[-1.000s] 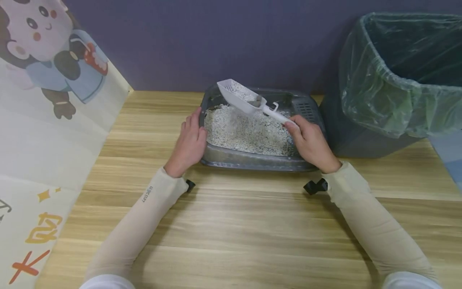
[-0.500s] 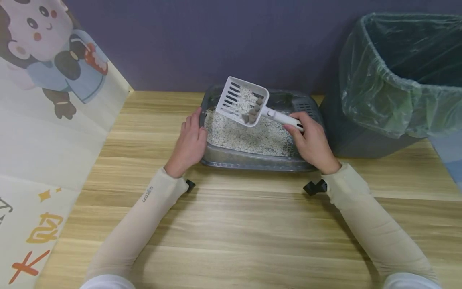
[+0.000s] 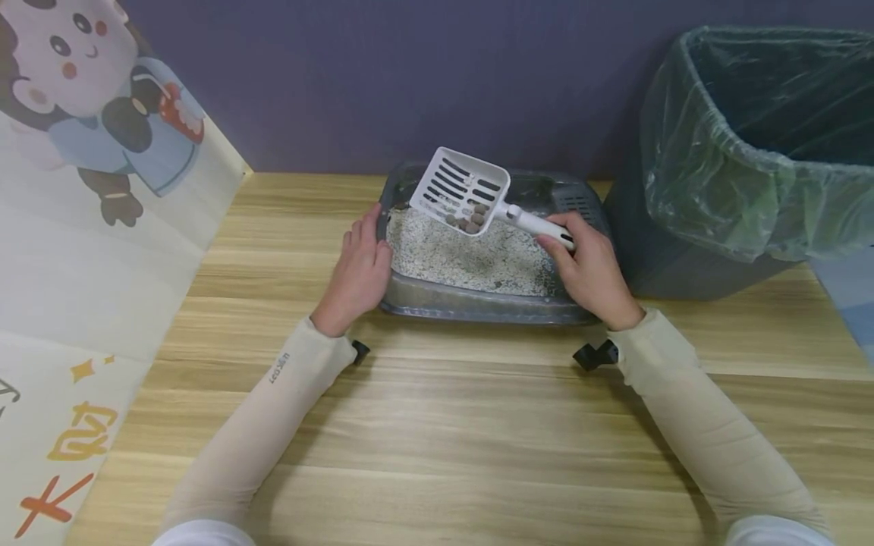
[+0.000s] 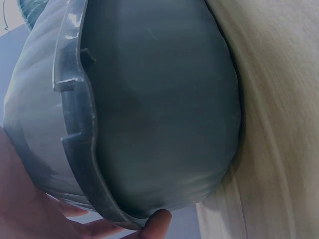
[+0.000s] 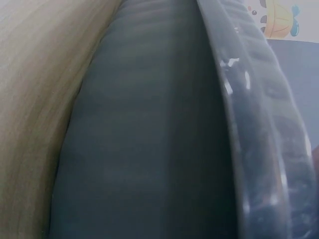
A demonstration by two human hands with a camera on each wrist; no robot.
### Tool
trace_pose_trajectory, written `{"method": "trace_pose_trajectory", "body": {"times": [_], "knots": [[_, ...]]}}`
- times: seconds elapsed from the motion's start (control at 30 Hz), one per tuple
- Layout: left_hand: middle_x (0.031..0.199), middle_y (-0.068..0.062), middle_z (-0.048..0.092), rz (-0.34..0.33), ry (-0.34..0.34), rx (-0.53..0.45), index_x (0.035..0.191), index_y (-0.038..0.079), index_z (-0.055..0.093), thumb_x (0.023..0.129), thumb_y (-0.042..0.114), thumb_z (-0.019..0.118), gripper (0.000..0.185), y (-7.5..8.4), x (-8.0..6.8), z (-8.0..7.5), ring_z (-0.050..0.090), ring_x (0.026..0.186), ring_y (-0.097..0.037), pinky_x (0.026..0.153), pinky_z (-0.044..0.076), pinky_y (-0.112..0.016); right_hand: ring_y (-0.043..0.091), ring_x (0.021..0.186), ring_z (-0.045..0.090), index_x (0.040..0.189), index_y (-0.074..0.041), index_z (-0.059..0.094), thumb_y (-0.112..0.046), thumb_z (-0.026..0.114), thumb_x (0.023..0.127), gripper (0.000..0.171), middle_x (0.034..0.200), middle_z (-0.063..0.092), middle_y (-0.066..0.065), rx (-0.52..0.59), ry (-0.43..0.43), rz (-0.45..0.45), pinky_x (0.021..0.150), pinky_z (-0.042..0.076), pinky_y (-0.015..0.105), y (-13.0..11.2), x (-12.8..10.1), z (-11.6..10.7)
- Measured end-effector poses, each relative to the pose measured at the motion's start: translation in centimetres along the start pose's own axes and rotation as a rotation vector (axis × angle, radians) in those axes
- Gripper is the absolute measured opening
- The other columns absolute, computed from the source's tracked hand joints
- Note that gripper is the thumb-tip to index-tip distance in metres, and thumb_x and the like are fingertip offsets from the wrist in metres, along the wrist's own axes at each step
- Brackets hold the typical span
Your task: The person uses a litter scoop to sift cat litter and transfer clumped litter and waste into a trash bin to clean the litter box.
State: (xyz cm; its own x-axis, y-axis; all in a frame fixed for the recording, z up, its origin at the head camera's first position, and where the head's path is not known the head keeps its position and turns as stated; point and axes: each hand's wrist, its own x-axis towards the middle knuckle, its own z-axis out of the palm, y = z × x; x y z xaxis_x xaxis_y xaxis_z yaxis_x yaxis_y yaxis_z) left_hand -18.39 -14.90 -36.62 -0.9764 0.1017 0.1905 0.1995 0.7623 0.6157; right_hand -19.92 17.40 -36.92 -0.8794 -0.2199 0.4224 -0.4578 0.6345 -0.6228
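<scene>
On the wooden table, the right hand is gripping a white scoop holding brown clumps above the grey litter tray; the left hand is resting flat-fingered against the tray's left rim.

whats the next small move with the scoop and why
Probably swing the scoop right toward the lined bin. The right hand holds it above the litter tray; its slots look sifted clear, with only brown clumps left. The left hand steadies the tray.
</scene>
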Motion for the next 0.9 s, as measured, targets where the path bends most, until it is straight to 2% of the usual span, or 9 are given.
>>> {"method": "trace_pose_trajectory", "body": {"times": [0.17, 0.4, 0.53, 0.67, 0.77, 0.9], "knots": [[0.146, -0.020, 0.028, -0.004, -0.004, -0.002, 0.151, 0.007, 0.015, 0.098, 0.020, 0.030, 0.057, -0.1, 0.0, 0.1, 0.032, 0.126, -0.034, 0.105, 0.029, -0.046, 0.019, 0.055, 0.041, 0.121, -0.004, 0.056, -0.029, 0.055, 0.096, 0.035, 0.075, 0.052, 0.006, -0.022, 0.015, 0.018, 0.051, 0.031, 0.030, -0.7, -0.3, -0.5], [0.146, -0.021, 0.028, -0.001, -0.007, -0.015, 0.151, 0.006, 0.015, 0.098, 0.020, 0.029, 0.057, -0.3, -0.2, 0.1, 0.031, 0.127, -0.035, 0.105, 0.030, -0.048, 0.018, 0.050, 0.037, 0.121, -0.004, 0.058, -0.025, 0.058, 0.094, 0.034, 0.070, 0.050, 0.006, -0.109, 0.083, -0.039, 0.047, 0.028, 0.027, -4.1, -0.4, -3.9], [0.145, -0.022, 0.028, -0.009, -0.002, -0.018, 0.151, 0.006, 0.015, 0.098, 0.020, 0.029, 0.057, -0.5, -0.3, 0.1, 0.031, 0.126, -0.035, 0.104, 0.030, -0.049, 0.018, 0.046, 0.035, 0.119, -0.004, 0.059, -0.029, 0.056, 0.095, 0.035, 0.065, 0.046, 0.006, -0.167, 0.021, -0.034, 0.043, 0.027, 0.027, -5.4, -0.2, -5.2], [0.145, -0.022, 0.029, -0.014, -0.007, -0.017, 0.151, 0.007, 0.015, 0.098, 0.021, 0.028, 0.057, -0.8, -0.3, 0.2, 0.032, 0.125, -0.035, 0.103, 0.031, -0.050, 0.019, 0.044, 0.034, 0.117, -0.004, 0.060, -0.031, 0.054, 0.096, 0.035, 0.061, 0.043, 0.006, -0.190, -0.074, -0.009, 0.041, 0.028, 0.029, -5.7, -0.4, -5.2], [0.144, -0.021, 0.030, -0.013, -0.013, -0.018, 0.151, 0.007, 0.015, 0.098, 0.021, 0.029, 0.057, -0.8, -0.3, 0.3, 0.033, 0.124, -0.035, 0.102, 0.032, -0.049, 0.019, 0.045, 0.034, 0.116, -0.004, 0.060, -0.031, 0.054, 0.096, 0.034, 0.061, 0.043, 0.005, -0.191, -0.074, -0.010, 0.042, 0.028, 0.030, -5.8, -0.7, -5.2], [0.143, -0.021, 0.030, -0.013, -0.013, -0.022, 0.151, 0.006, 0.014, 0.098, 0.020, 0.029, 0.057, -0.8, -0.4, 0.2, 0.033, 0.123, -0.034, 0.102, 0.032, -0.049, 0.018, 0.046, 0.034, 0.116, -0.006, 0.061, -0.029, 0.055, 0.095, 0.032, 0.062, 0.044, 0.005, -0.213, -0.022, -0.049, 0.044, 0.026, 0.027, -6.7, -0.7, -6.3]]}}
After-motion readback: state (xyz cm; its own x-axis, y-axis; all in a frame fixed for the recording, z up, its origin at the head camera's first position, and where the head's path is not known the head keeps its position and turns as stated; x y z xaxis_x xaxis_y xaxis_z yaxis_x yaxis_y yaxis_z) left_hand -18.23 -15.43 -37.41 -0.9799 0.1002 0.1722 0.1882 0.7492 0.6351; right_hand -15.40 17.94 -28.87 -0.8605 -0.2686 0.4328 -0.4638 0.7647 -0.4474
